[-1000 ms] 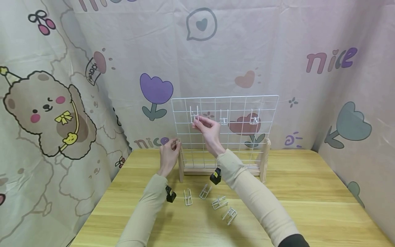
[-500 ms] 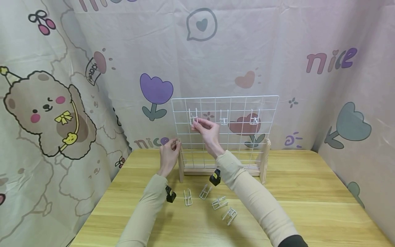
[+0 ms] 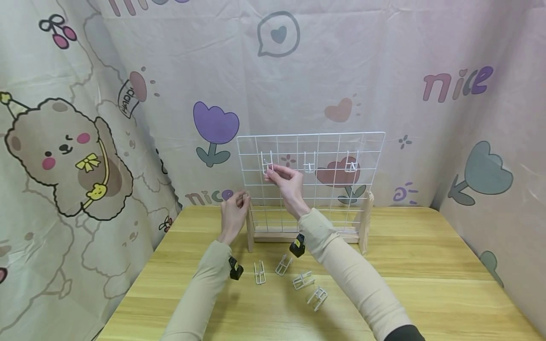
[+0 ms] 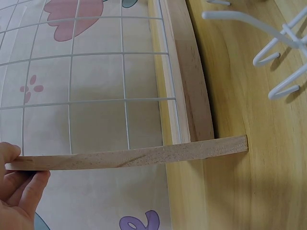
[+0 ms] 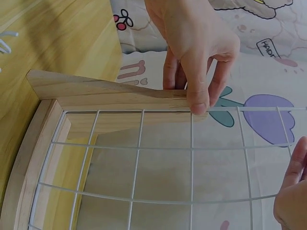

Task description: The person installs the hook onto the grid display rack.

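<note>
A white wire grid panel (image 3: 309, 134) stands upright in a wooden stand. My left hand (image 3: 233, 213) pinches the top of the stand's left upright (image 4: 124, 157), thumb and fingers on opposite sides, as both wrist views show. At the grid's upper left, my right hand (image 3: 290, 187) pinches a white wire hook (image 3: 262, 161) by its lower part. The hook's two prongs point up against the grid; fingers hide some of it, and I cannot tell whether it is seated. Two similar hooks hang to its right, a middle one (image 3: 309, 166) and a right one (image 3: 351, 166).
Several loose white wire hooks (image 3: 259, 279) lie on the wooden table (image 3: 426, 265) in front of the stand. The stand's base bar (image 3: 304, 239) and right upright (image 3: 365, 222) rest on the table. A patterned cloth (image 3: 277, 85) hangs behind and at both sides.
My right hand has shifted slightly down and left, and the hook it pinches has dropped a little against the grid. My left hand stays put.
</note>
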`<state>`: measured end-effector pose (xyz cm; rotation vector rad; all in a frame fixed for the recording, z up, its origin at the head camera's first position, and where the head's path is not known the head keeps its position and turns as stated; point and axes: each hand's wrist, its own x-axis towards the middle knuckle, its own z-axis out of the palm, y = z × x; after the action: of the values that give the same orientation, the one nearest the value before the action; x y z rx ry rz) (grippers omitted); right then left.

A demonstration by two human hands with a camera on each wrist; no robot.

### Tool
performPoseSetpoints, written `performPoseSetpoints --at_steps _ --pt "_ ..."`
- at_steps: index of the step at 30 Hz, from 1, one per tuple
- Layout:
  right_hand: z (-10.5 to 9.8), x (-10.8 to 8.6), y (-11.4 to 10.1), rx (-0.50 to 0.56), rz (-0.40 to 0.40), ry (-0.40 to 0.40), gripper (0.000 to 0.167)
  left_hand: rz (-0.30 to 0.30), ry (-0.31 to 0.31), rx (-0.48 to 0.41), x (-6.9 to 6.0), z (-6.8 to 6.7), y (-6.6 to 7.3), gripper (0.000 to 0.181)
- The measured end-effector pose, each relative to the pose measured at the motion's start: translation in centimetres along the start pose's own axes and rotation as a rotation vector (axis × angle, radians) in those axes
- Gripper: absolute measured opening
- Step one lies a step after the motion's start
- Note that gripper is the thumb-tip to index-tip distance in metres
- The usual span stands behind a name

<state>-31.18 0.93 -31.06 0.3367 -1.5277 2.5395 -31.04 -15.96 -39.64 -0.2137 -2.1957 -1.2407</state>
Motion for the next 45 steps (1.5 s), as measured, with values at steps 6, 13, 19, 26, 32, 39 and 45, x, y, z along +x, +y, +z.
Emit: performPoseSetpoints --at_steps 6,13,19,26,32,39,45 --pt "-0.2 -0.2 0.1 -0.006 0.001 -0.005 0.031 0.0 0.005 0.019 0.1 0.1 -0.1 0.03" --pt "-0.3 -0.2 0.3 -0.014 0.006 -0.01 0.031 0.001 0.006 0.019 0.1 0.1 -0.2 0.03" --pt "-0.9 -0.4 0.6 -0.055 0.028 -0.007 0.033 0.007 0.01 0.016 0.1 0.1 -0.2 0.029" --pt "-2.3 -0.9 0.9 -0.085 0.028 -0.024 0.031 0.001 0.01 0.019 0.0 0.1 -0.1 0.03" --pt "-3.6 -1.8 1.2 -0.133 0.047 -0.034 0.029 -0.017 0.003 0.01 0.0 0.1 -0.1 0.03" --pt "-5.5 -3.1 1.6 -0.161 0.059 -0.109 0.033 -0.026 0.003 0.003 0.0 0.2 -0.1 0.03" --pt "-7.6 -4.4 2.1 -0.196 0.095 -0.201 0.034 -0.012 0.009 0.016 0.0 0.1 -0.1 0.029"
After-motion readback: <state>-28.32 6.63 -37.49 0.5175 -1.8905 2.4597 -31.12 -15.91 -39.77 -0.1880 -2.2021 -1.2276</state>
